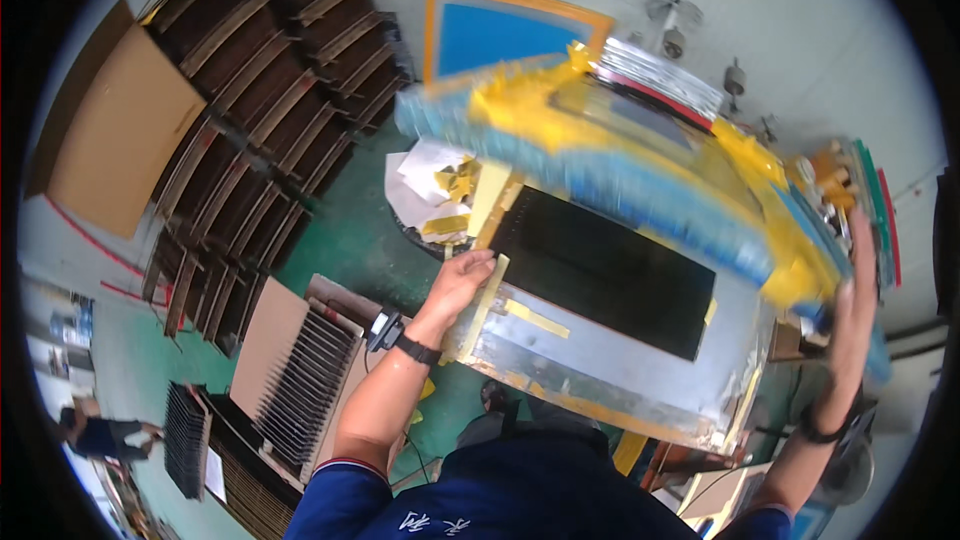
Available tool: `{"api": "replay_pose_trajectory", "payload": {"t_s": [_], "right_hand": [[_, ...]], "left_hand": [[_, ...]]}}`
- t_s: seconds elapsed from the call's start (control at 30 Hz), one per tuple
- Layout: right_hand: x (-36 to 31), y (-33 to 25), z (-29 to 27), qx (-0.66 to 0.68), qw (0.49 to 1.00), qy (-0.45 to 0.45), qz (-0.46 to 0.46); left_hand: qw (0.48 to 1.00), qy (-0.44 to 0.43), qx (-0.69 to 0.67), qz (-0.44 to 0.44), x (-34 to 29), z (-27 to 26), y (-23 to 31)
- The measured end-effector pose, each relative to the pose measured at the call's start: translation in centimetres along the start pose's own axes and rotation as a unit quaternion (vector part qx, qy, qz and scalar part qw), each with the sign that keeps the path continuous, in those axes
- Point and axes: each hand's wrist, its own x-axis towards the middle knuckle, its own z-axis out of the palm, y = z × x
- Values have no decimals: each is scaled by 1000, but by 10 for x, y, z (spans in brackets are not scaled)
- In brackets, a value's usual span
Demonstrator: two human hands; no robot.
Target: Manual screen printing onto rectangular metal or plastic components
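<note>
A flat black rectangular panel (610, 270) lies on a grey metal-topped worktable (600, 380) with strips of yellow tape around it. At the panel's left end my left hand (463, 285) has its fingers pinched together on the edge, where the fingertips are partly hidden. Above the panel's far side a screen-printing frame (640, 165), covered in yellow and blue tape, stands tilted and smeared by motion. My right hand (852, 315) is raised at the frame's right end, fingers stretched out; I cannot tell whether it touches the frame.
A bin (425, 190) with crumpled paper and tape stands beyond the table's left end. Left of me is a slotted rack (310, 370) beside cardboard. Tall dark shelving (260, 70) and a blue screen with an orange frame (510, 40) stand farther back. Another person (105, 432) is far left.
</note>
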Motion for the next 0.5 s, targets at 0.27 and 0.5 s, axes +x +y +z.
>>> {"api": "replay_pose_trajectory", "payload": {"t_s": [0.27, 0.5], "right_hand": [[77, 41, -54, -8, 998, 21, 57], [96, 40, -68, -214, 975, 50, -20]], "left_hand": [[996, -73, 49, -33, 96, 78, 15], [997, -50, 4, -52, 172, 107, 31]]}}
